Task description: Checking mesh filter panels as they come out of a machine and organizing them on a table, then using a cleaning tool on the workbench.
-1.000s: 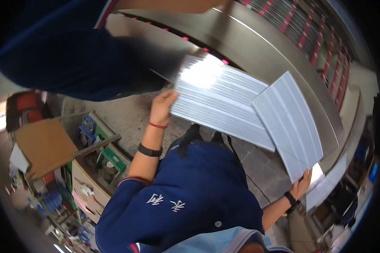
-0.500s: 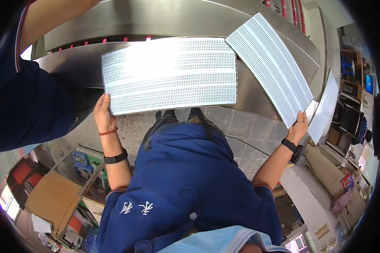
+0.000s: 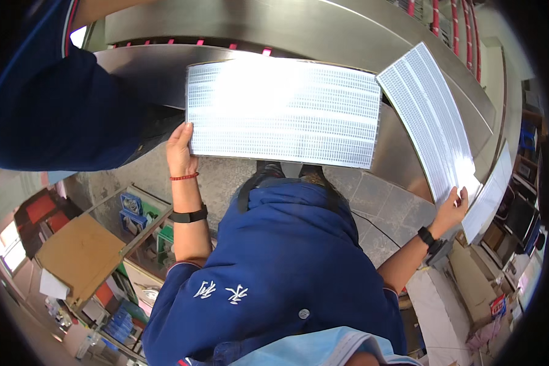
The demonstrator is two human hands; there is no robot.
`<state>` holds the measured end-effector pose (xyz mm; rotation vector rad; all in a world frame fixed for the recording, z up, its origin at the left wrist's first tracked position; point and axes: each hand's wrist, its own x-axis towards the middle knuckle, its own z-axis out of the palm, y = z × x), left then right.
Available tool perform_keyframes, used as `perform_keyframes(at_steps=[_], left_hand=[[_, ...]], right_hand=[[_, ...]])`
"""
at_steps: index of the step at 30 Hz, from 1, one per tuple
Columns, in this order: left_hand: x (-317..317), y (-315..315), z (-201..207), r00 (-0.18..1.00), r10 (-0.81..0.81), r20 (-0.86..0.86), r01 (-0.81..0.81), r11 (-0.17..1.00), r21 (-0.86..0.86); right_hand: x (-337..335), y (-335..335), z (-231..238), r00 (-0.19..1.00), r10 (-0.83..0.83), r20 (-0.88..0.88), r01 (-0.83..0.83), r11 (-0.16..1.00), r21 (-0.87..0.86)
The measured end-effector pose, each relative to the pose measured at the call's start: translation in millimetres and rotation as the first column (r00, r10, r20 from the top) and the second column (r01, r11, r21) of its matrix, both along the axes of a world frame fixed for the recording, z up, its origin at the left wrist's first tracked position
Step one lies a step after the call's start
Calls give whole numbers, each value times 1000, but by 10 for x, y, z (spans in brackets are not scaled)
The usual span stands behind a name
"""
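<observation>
Your work right now looks like handling two pale, finely patterned panels, one at each hand. Your left hand (image 3: 183,149) pinches the near left corner of the wide panel (image 3: 280,125), thumb on its face, the sheet stretching rightward from your grip. Your right hand (image 3: 450,213) is at the near end of the narrow panel (image 3: 430,116), fingers slightly parted; whether they grip or only touch, you can't tell from here. Any shift probably calls for a firmer right hold and care where the panels' corners nearly meet, between your hands. Beyond both hands runs a brushed steel surface (image 3: 299,30), with red strips (image 3: 454,30) past its far right. A co-worker's dark blue sleeve (image 3: 55,104) is left of your left hand; below it sits a brown board (image 3: 82,259).
</observation>
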<state>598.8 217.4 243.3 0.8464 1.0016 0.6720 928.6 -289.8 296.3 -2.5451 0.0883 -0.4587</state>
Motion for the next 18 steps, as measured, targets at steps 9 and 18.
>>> perform_keyframes(at_steps=[9, 18], left_hand=[[-36, 21, 0, 999, 10, 40, -9, 999, -44], [-101, 24, -16, 998, 17, 63, -13, 998, -65]], right_hand=[[-929, 1660, 110, 748, 569, -342, -438, 810, 389], [-1049, 1787, 57, 697, 596, -398, -453, 797, 400]])
